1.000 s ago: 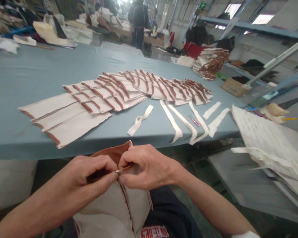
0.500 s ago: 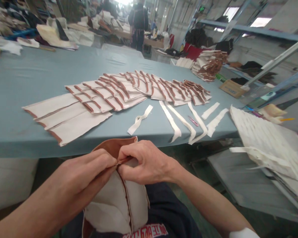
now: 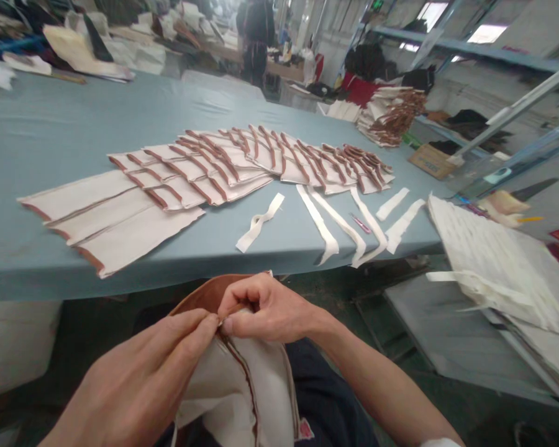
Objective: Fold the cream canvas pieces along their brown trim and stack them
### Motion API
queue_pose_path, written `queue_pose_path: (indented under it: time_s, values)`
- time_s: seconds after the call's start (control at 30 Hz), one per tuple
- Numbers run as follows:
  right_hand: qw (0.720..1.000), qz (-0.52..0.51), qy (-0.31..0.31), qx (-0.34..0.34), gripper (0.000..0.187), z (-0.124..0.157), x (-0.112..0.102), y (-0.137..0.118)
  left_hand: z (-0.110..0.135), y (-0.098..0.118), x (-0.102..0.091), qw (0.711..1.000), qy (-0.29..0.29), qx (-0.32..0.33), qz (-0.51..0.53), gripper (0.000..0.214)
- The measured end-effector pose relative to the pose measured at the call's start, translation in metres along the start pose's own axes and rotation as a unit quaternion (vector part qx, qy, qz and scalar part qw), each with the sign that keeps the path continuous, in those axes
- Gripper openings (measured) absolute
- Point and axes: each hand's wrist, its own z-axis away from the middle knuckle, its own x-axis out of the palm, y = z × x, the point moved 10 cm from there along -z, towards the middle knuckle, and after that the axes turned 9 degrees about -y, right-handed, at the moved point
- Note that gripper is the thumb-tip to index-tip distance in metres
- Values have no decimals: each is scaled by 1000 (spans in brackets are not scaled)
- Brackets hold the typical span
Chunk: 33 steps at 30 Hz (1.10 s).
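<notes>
A sewn piece of cream fabric (image 3: 230,394) with brown edging hangs over my lap, a brown seam running down its middle. My left hand (image 3: 153,360) pinches its upper edge at the top of that seam. Right beside it, my right hand (image 3: 263,307) grips the same edge, thumb against curled finger, the fingertips of both hands nearly touching. Behind the hands curves a brown flap (image 3: 209,292) of the piece. What lies right between the fingertips is too small to make out.
On the blue-green table (image 3: 97,124) lies an overlapping row of similar cream panels (image 3: 205,171) with brown edges. Nearer are cream strips (image 3: 319,223) and a small pink tool (image 3: 361,224). A board with white strips (image 3: 489,261) stands at right. A person (image 3: 254,37) is in the background.
Both hands stay pinched on the fabric edge and have shifted slightly down. The lower part of the piece has swung to the right. The view has tilted a little.
</notes>
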Motion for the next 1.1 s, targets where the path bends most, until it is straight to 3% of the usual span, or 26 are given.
queue_pose_path:
  time_s: [0.1, 0.37, 0.57, 0.73, 0.83, 0.9, 1.0, 1.1]
  values:
    - [998, -60, 16, 8, 24, -1, -1, 14, -9, 18, 2, 996, 17, 50, -77, 44]
    - [995, -94, 17, 21, 31, 2, 2, 15, -10, 30, 10, 986, -16, 27, -162, 62]
    - [994, -82, 55, 45, 28, 1, -7, 19, -18, 33, 16, 978, -13, 25, -205, 58]
    - [999, -7, 28, 27, 18, 5, -5, -1, -20, 22, 5, 996, 16, -36, -78, 43]
    - [993, 112, 23, -42, 8, 12, -3, -34, -15, -6, -2, 992, 16, -119, 38, 32]
    - [977, 194, 33, -84, 9, 18, -1, -53, -14, -29, 2, 980, -26, -174, 94, 31]
    - [954, 273, 54, -111, 9, 24, 0, -63, -25, -33, 7, 976, -99, -127, 145, 30]
    - [936, 312, 86, -136, 9, 29, -1, -60, -40, -23, 5, 981, -103, -70, 148, 31]
